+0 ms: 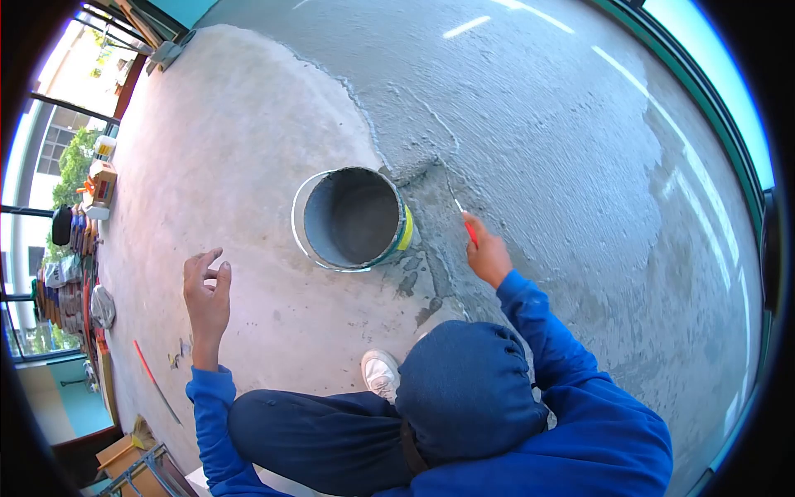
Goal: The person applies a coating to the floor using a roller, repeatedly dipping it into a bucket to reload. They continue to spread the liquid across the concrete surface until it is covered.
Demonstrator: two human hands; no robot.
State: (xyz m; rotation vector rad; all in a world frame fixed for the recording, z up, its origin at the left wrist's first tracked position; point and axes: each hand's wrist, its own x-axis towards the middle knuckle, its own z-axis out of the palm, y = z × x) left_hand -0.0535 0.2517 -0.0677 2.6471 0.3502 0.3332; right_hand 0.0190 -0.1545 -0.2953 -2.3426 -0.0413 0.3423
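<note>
My right hand (490, 253) is closed around the red handle of a trowel (470, 229). Its thin metal part reaches forward to the wet grey cement (538, 141) spread over the floor; the blade is seen nearly edge-on. A bucket (313, 217) with a white rim and a yellow label stands left of the trowel, its inside coated grey. How much it holds is hard to make out. My left hand (207, 290) is raised to the left of the bucket, apart from it, with fingers loosely bent, spread and holding nothing.
Pale bare floor (190, 141) lies to the left, bordering the wet cement along an uneven edge. A thin red strip (149, 369) lies on it. Tools and bags (70, 282) line the left wall beside windows. A white shoe (380, 371) is near the bucket.
</note>
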